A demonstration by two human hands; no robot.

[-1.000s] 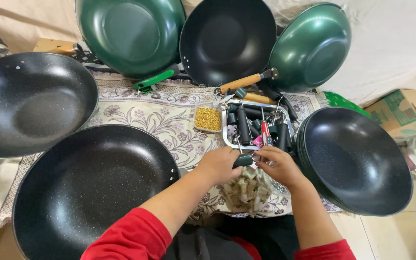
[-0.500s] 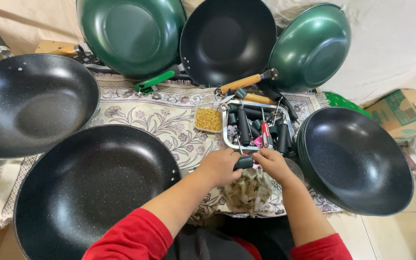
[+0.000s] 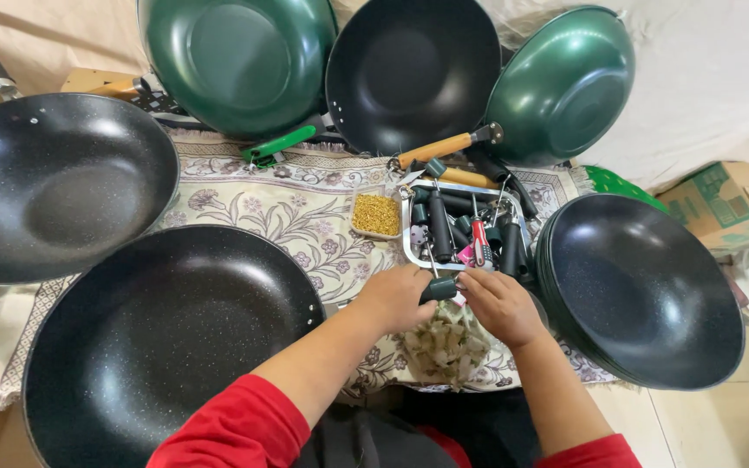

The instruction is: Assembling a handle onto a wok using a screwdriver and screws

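My left hand [image 3: 396, 299] and my right hand [image 3: 503, 305] meet at the near edge of the patterned cloth, both pinching a short dark green handle piece [image 3: 438, 289] between them. Just beyond it stands a shallow metal tray [image 3: 410, 251] filled with several dark handles and a red-handled screwdriver [image 3: 479, 241]. A small box of yellowish screws [image 3: 376, 214] sits left of the tray. Under my hands lies a clear bag of pale small parts [image 3: 448, 342]. A big black wok [image 3: 166, 338] rests right beside my left forearm.
Woks ring the cloth: a black one [image 3: 49, 186] at left, a stack of black ones [image 3: 643, 290] at right, two green ones [image 3: 240, 56] [image 3: 565, 82] and a black one [image 3: 409, 69] propped at the back. A cardboard box [image 3: 726, 204] stands far right.
Both hands stay pinched around the green handle piece by the tray; they have shifted only very slightly. The woks and tray have not moved.
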